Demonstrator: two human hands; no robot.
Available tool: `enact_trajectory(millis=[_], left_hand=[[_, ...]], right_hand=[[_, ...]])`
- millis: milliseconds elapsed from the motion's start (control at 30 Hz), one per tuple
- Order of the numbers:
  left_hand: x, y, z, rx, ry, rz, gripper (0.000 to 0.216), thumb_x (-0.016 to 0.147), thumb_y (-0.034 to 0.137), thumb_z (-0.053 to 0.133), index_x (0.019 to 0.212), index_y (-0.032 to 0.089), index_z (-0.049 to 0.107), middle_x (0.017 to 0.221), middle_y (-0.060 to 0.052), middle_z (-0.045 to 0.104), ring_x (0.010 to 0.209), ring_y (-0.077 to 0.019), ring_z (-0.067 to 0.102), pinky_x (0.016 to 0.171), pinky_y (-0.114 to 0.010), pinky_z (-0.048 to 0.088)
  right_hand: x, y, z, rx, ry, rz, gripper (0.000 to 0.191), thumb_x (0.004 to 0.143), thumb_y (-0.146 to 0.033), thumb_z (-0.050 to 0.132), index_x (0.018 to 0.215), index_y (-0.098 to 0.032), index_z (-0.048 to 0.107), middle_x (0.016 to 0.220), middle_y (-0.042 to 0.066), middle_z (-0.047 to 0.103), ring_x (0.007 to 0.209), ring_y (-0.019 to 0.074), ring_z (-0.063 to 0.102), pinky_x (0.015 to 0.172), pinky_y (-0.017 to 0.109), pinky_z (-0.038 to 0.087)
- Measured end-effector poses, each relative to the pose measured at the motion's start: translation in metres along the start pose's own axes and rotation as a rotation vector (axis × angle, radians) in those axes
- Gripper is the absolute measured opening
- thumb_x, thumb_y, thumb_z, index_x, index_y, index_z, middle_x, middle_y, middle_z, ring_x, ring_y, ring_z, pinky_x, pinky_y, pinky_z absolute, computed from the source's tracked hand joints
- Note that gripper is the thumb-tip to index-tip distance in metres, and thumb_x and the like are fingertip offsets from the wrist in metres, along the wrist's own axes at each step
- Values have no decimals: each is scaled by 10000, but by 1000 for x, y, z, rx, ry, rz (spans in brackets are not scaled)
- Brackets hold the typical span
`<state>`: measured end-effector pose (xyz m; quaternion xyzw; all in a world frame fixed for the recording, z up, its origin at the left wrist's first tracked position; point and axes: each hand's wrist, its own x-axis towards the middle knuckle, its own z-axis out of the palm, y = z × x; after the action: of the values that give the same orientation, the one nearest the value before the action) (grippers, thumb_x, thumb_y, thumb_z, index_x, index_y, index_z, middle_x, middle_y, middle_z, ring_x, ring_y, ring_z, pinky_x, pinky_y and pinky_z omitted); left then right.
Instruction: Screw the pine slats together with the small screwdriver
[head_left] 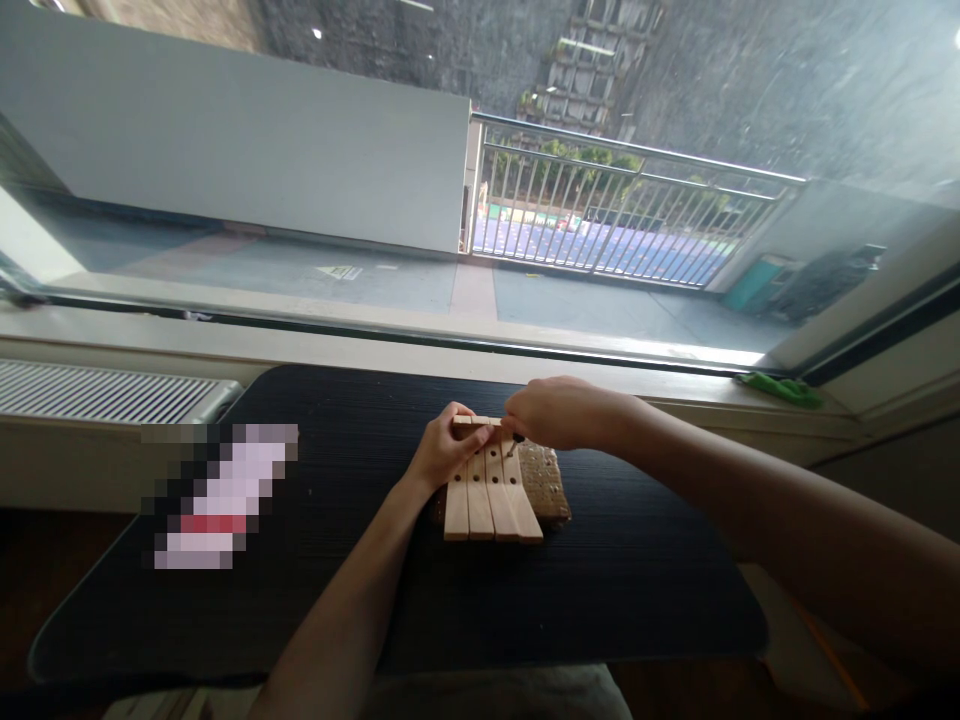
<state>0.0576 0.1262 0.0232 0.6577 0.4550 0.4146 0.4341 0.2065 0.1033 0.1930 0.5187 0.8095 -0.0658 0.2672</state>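
Note:
Several pale wooden slats [484, 510] lie side by side, with rows of dark round holes across them. My left hand [445, 447] grips their far left part, thumb pressed on top and fingers at the far edge. Beneath them, and showing on the right, is a brown block [546, 482] with a rough, shiny surface. My right hand [551, 412] is closed above the far right corner of the slats. From it a thin screwdriver [514, 446] points down to a hole in the rightmost slat. The fingers hide most of its handle.
The slats and block rest on a black table [600, 580] with rounded corners. A blurred pink and white item [232, 490] lies on its left. Behind the table are a window sill [360, 352] and a white radiator [112, 392]. A green cloth [780, 389] lies on the sill.

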Motion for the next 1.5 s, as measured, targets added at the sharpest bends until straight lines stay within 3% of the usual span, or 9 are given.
enact_trajectory(millis=[133, 300, 567, 667, 1033, 1267, 1500], left_hand=[[0, 1, 0, 7, 9, 5, 348, 710, 479, 690, 837, 177, 573, 720, 3, 616, 666, -148, 560, 600, -246, 430], [0, 1, 0, -14, -10, 13, 340, 716, 479, 687, 830, 183, 562, 671, 22, 589, 618, -135, 535, 558, -233, 411], [0, -4, 2, -6, 4, 1, 350, 727, 487, 693, 849, 188, 560, 700, 18, 613, 637, -137, 555, 573, -231, 421], [0, -7, 2, -22, -9, 18, 349, 735, 485, 694, 863, 189, 559, 708, 20, 615, 638, -133, 559, 570, -226, 421], [1, -6, 2, -15, -6, 7, 375, 724, 506, 705, 851, 184, 561, 711, 19, 613, 642, -132, 561, 571, -226, 425], [1, -8, 1, 12, 0, 28, 352, 739, 495, 694, 856, 188, 567, 747, 9, 642, 680, -149, 587, 607, -243, 444], [1, -9, 2, -5, -13, 23, 371, 741, 510, 694, 864, 184, 567, 752, 2, 635, 684, -148, 581, 601, -237, 441]], right_hand=[[1, 0, 0, 45, 4, 55, 339, 950, -345, 438, 1024, -128, 688, 948, 164, 711, 780, 233, 640, 581, 305, 393], [-7, 4, 2, 48, 23, 12, 477, 867, -320, 522, 1286, -96, 484, 951, 167, 707, 755, 254, 639, 541, 314, 364], [-17, 11, 10, 110, 43, -85, 307, 818, -43, 447, 1086, -151, 552, 900, 132, 662, 671, 202, 567, 529, 325, 332], [-17, 12, 12, 100, 118, -102, 277, 826, -6, 411, 961, -186, 572, 843, 110, 648, 654, 194, 543, 550, 330, 324], [-15, 13, 13, 95, 94, -128, 217, 851, -114, 430, 1034, -166, 535, 770, 84, 641, 555, 173, 499, 495, 315, 265], [-12, 12, 19, 185, 123, -143, 272, 851, -114, 419, 1070, -204, 553, 873, 117, 684, 665, 230, 582, 552, 350, 321], [-11, 12, 21, 176, 155, -140, 225, 861, -165, 451, 1071, -170, 532, 813, 86, 661, 606, 178, 535, 521, 318, 285]])
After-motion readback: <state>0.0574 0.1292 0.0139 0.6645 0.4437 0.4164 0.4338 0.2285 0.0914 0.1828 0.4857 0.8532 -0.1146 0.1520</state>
